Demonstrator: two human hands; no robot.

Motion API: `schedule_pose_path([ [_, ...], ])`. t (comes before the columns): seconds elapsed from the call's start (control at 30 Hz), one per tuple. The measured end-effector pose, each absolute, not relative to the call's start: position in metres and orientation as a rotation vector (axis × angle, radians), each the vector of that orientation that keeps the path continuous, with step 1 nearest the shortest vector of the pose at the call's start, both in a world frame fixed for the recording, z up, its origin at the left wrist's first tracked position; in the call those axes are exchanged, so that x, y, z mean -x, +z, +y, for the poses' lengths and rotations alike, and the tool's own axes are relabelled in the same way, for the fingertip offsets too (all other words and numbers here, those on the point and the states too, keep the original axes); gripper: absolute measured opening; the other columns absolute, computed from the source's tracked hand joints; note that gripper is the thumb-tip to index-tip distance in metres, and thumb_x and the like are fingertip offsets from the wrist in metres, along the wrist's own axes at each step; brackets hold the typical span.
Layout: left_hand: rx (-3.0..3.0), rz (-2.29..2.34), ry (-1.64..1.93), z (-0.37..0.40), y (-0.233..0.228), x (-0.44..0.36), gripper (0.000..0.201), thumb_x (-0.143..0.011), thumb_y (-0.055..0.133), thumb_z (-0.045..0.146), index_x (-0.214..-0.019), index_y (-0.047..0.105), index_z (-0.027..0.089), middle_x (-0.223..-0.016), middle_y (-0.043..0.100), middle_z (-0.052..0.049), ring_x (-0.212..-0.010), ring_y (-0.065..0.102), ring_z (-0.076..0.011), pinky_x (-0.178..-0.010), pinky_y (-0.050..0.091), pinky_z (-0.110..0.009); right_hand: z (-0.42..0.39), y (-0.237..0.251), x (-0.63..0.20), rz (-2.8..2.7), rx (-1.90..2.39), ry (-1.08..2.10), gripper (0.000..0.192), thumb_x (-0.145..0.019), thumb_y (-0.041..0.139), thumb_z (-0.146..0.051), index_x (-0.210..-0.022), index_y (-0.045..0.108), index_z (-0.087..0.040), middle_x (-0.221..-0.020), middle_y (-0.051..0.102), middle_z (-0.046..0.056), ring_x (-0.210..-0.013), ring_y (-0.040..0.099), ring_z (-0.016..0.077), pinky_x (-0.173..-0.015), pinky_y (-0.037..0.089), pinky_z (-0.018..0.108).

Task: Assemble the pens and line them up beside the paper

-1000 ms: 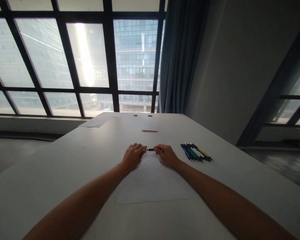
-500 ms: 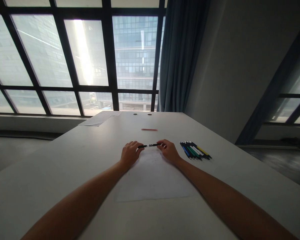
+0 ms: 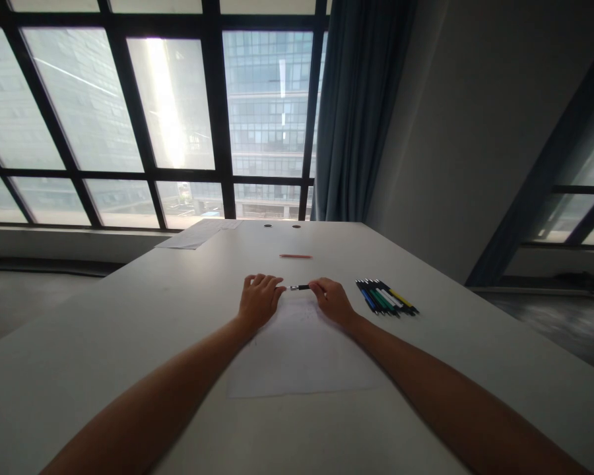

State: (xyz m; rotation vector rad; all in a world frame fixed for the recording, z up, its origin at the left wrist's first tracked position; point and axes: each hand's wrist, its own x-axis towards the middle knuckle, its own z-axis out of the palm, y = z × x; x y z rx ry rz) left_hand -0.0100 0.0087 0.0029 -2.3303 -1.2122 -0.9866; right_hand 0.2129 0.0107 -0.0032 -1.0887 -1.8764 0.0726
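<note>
Both my hands meet over the far edge of a white sheet of paper on the pale table. A thin black pen with a silvery tip spans the gap between them. My left hand pinches its left end and my right hand grips its right end. The parts of the pen inside my fingers are hidden. A row of several pens, blue, green, white, black and yellow, lies just right of my right hand.
A reddish pencil lies farther back on the table. Loose papers sit at the far left corner and two round cable holes near the far edge. Large windows, a blue curtain and a grey wall stand behind.
Half a second ago the hands were wider apart with more of the pen showing. Now they have closed in and the visible span is short again.
</note>
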Motion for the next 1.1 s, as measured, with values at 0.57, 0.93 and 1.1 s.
schedule_pose_path([
  [0.57, 2.550, -1.124, -0.601, -0.002, 0.006, 0.007, 0.029, -0.101, 0.036, 0.036, -0.104, 0.060, 0.021, -0.093, 0.069, -0.005, -0.080, 0.065, -0.0186, -0.059, 0.043, -0.028, -0.006, 0.002, -0.192, -2.118, 0.940, 0.148, 0.053, -0.101, 0.033, -0.049, -0.071, 0.063, -0.018, -0.065, 0.064, 0.005, -0.059, 0.056, 0.0155, -0.062, 0.040, 0.027],
  [0.93, 2.550, -1.213, -0.672, -0.002, 0.007, 0.008, 0.026, -0.100, 0.038, 0.035, -0.104, 0.061, 0.022, -0.094, 0.070, -0.005, -0.076, 0.067, -0.0183, -0.062, 0.045, -0.027, -0.005, 0.000, -0.194, -2.031, 1.006, 0.206, 0.034, -0.097, 0.046, -0.041, -0.078, 0.063, -0.019, -0.072, 0.064, 0.004, -0.063, 0.057, 0.0157, -0.063, 0.042, 0.028],
  [1.1, 2.558, -1.231, -0.636, -0.002, 0.007, 0.007, 0.026, -0.100, 0.039, 0.034, -0.107, 0.061, 0.022, -0.095, 0.071, -0.005, -0.078, 0.067, -0.0193, -0.062, 0.045, -0.027, -0.006, -0.001, -0.192, -2.008, 0.998, 0.219, 0.019, -0.091, 0.056, -0.038, -0.092, 0.060, -0.019, -0.082, 0.064, 0.003, -0.066, 0.056, 0.0146, -0.065, 0.043, 0.027],
])
